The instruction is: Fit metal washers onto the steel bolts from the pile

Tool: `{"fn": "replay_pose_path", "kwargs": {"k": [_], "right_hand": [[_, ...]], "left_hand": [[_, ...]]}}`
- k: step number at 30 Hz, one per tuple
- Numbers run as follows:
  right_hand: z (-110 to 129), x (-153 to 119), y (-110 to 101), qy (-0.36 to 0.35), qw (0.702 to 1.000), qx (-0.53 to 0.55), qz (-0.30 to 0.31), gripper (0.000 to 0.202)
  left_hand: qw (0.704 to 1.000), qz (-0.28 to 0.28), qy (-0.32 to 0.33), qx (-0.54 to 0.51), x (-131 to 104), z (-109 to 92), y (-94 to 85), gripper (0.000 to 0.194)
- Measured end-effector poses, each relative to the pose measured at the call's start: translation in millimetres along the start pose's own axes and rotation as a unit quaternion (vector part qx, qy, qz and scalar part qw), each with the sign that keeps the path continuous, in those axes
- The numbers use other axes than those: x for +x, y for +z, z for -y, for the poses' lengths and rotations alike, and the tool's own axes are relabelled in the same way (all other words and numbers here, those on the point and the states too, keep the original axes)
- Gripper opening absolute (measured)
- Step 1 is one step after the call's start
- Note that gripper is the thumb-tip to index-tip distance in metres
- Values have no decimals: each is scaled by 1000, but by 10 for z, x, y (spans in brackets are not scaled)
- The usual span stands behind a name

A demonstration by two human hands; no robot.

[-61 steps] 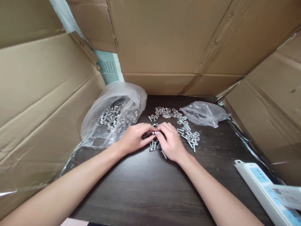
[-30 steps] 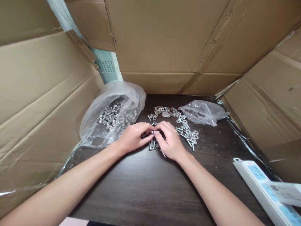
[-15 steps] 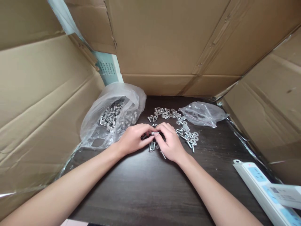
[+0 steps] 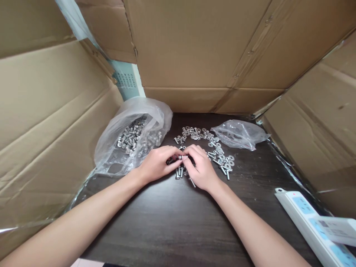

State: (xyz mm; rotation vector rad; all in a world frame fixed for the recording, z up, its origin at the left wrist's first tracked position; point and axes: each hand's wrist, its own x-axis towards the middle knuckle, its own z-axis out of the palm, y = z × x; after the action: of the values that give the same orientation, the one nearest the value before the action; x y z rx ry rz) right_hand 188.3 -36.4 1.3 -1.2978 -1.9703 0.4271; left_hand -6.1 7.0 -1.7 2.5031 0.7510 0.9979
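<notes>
Right of the full bag (image 4: pixel 107 144), on the dark table (image 4: pixel 167 215): one fastener (image 4: pixel 180 157), bright metal, partly covered by fingers; exact make-up too small to tell.

Left hand (image 4: pixel 161 159): just beside the full bag, contact with it uncertain; thumb and fingers pinched on the fastener from the side toward the full bag.

Right hand (image 4: pixel 201 168): farther right of the full bag; thumb and fingers pinched on the fastener from the side away from the full bag.

Loose bolts (image 4: pixel 177 174): right of the full bag, on the wearer's side.

Washers (image 4: pixel 230 163): farther right of the full bag, mixed with more bolts.

Small bag (image 4: pixel 236 133): well right of the full bag, limp.

Handling notes, by judgement: pressure light and even, as smooth metal may slip. One pinch best kept steady, preferably that nearer the full bag, with small finger movements from the other. Piece level and in line, low over the table, so a drop would not roll far. Left wrist best free of the full bag, whose thin film could drag.
</notes>
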Motion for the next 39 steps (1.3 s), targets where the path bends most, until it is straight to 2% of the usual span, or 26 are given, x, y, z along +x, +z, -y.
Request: {"fn": "replay_pose_path", "kwargs": {"k": [39], "right_hand": [[10, -1, 3, -1, 1000, 1, 1, 15]], "left_hand": [[1000, -6, 0, 1, 5, -16, -8, 16]]}}
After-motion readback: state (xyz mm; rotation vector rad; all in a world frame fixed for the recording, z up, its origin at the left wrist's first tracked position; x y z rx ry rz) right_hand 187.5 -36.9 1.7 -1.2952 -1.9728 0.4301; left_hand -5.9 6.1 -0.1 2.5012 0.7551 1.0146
